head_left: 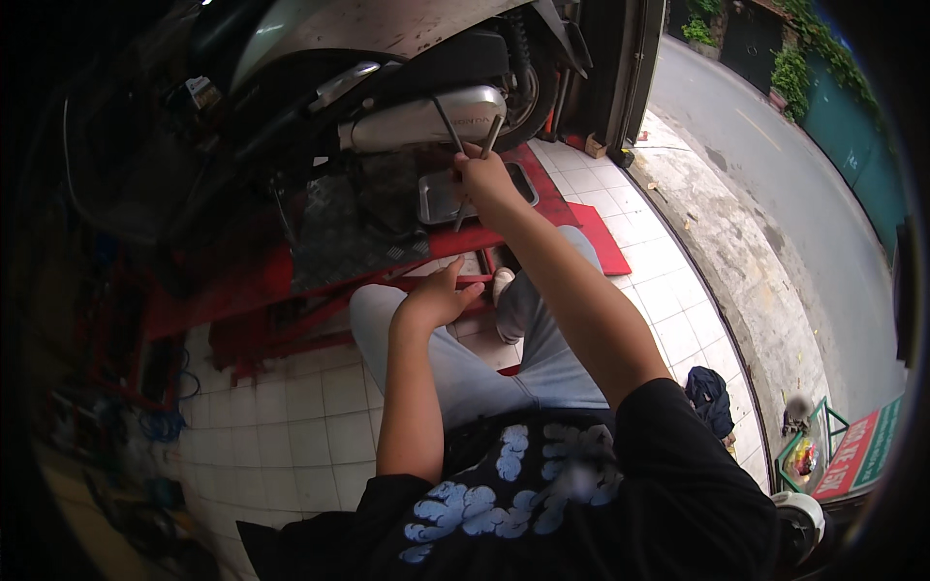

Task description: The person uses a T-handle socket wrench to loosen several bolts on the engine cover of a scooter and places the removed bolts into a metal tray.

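Your right hand [481,176] is closed around a metal T-handle wrench [467,136], fingers wrapped tight on its bars, just below the scooter's silver exhaust muffler [417,121]. A steel drain tray [438,197] lies under the wrench on the red lift platform [242,281]. Your left hand [436,295] rests on your knee, fingers loosely curled and holding nothing

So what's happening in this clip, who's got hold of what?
A person sits on a white tiled floor beside a scooter raised on a red lift stand. Their right hand grips a metal Y-shaped wrench near the silver exhaust. Their left hand rests on their knee. A metal tray lies on the stand under the wrench.
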`<action>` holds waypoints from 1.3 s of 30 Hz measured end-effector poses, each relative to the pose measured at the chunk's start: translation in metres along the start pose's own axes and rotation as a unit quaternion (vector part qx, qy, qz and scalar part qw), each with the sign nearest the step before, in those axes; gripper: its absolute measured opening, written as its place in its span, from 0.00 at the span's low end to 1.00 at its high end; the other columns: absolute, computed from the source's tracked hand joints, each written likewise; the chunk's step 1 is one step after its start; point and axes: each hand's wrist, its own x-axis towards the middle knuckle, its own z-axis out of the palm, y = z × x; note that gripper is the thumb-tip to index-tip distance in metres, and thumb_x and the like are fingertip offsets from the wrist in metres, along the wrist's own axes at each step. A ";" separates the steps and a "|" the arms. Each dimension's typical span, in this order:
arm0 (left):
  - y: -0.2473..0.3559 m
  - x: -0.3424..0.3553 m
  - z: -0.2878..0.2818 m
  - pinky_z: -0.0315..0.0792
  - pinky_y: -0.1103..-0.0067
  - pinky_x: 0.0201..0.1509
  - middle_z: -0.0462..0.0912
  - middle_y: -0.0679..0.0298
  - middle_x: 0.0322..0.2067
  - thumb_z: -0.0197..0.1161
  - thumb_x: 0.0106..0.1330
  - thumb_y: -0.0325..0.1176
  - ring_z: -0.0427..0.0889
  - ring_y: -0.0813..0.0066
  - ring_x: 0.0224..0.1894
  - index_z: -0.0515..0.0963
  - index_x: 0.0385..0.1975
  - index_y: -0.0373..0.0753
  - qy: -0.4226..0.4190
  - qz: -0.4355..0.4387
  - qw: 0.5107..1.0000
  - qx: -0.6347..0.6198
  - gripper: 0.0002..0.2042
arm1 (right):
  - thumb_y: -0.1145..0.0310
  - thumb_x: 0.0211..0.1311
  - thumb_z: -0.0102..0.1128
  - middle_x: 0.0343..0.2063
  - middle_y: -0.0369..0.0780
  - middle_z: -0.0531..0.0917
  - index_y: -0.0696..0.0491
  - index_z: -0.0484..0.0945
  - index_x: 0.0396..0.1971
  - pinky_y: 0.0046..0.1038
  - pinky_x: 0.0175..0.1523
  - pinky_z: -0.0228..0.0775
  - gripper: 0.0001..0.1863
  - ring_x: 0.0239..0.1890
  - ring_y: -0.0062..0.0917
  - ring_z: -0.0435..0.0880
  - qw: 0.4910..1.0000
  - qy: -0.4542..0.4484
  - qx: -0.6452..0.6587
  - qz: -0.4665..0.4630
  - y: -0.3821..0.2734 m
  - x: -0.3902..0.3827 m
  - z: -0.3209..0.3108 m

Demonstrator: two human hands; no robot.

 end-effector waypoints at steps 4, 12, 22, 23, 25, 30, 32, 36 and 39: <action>-0.002 0.002 0.003 0.57 0.71 0.76 0.65 0.47 0.70 0.60 0.69 0.51 0.64 0.57 0.73 0.58 0.73 0.33 -0.001 0.003 1.000 0.006 0.39 | 0.75 0.71 0.44 0.27 0.38 0.74 0.56 0.73 0.44 0.28 0.29 0.62 0.08 0.23 0.22 0.70 0.901 0.027 0.415 0.123 -0.001 0.011 0.001; 0.000 0.000 0.003 0.58 0.70 0.75 0.66 0.47 0.69 0.60 0.68 0.50 0.65 0.57 0.73 0.59 0.72 0.34 0.004 -0.006 1.000 0.012 0.38 | 0.73 0.63 0.51 0.29 0.47 0.85 0.62 0.78 0.41 0.34 0.34 0.72 0.11 0.29 0.30 0.85 0.940 0.065 -0.304 -0.143 0.002 0.018 0.005; 0.004 -0.003 -0.004 0.56 0.70 0.76 0.64 0.47 0.71 0.60 0.68 0.51 0.63 0.57 0.74 0.59 0.73 0.33 -0.006 -0.006 1.000 0.002 0.39 | 0.76 0.63 0.54 0.27 0.43 0.86 0.63 0.75 0.51 0.31 0.36 0.75 0.17 0.29 0.28 0.86 0.807 0.105 -0.535 -0.228 0.017 -0.007 0.001; 0.004 -0.003 -0.004 0.56 0.70 0.76 0.63 0.47 0.71 0.59 0.68 0.51 0.62 0.57 0.74 0.59 0.73 0.33 -0.008 -0.007 1.000 -0.001 0.39 | 0.76 0.65 0.52 0.27 0.41 0.84 0.62 0.75 0.51 0.30 0.34 0.73 0.15 0.27 0.27 0.83 0.892 0.066 -0.413 -0.169 0.015 -0.005 0.000; 0.003 -0.002 -0.004 0.56 0.70 0.76 0.64 0.47 0.71 0.59 0.68 0.51 0.62 0.57 0.74 0.58 0.73 0.33 -0.009 -0.006 1.000 0.008 0.39 | 0.75 0.70 0.48 0.27 0.39 0.80 0.60 0.73 0.49 0.27 0.30 0.68 0.11 0.24 0.24 0.77 0.989 -0.015 -0.140 -0.038 0.007 0.000 -0.001; -0.004 0.001 0.002 0.57 0.70 0.76 0.66 0.46 0.70 0.60 0.68 0.51 0.64 0.56 0.73 0.58 0.73 0.33 -0.008 -0.004 1.000 0.005 0.39 | 0.75 0.74 0.40 0.28 0.36 0.71 0.54 0.66 0.39 0.27 0.32 0.62 0.03 0.22 0.19 0.64 0.879 -0.017 0.461 0.116 -0.015 0.000 0.003; -0.002 0.002 0.002 0.58 0.70 0.75 0.66 0.46 0.69 0.60 0.68 0.51 0.65 0.56 0.73 0.58 0.73 0.33 -0.005 -0.001 1.000 0.009 0.39 | 0.74 0.73 0.39 0.27 0.37 0.71 0.53 0.65 0.37 0.29 0.34 0.62 0.04 0.22 0.19 0.64 0.817 -0.051 0.565 0.102 -0.013 0.013 0.001; -0.004 0.003 0.002 0.58 0.69 0.75 0.66 0.46 0.69 0.60 0.68 0.50 0.65 0.57 0.73 0.58 0.73 0.33 -0.005 0.003 1.000 0.009 0.39 | 0.74 0.71 0.39 0.26 0.36 0.70 0.55 0.65 0.39 0.29 0.33 0.62 0.04 0.19 0.20 0.63 0.829 -0.061 0.551 0.071 -0.003 0.023 0.007; -0.010 0.004 0.004 0.58 0.70 0.75 0.66 0.46 0.69 0.61 0.67 0.51 0.65 0.57 0.73 0.58 0.73 0.33 0.002 -0.001 1.000 0.009 0.39 | 0.71 0.72 0.45 0.30 0.38 0.74 0.58 0.66 0.44 0.27 0.34 0.64 0.07 0.20 0.21 0.67 0.995 0.012 0.100 0.028 -0.012 0.012 0.020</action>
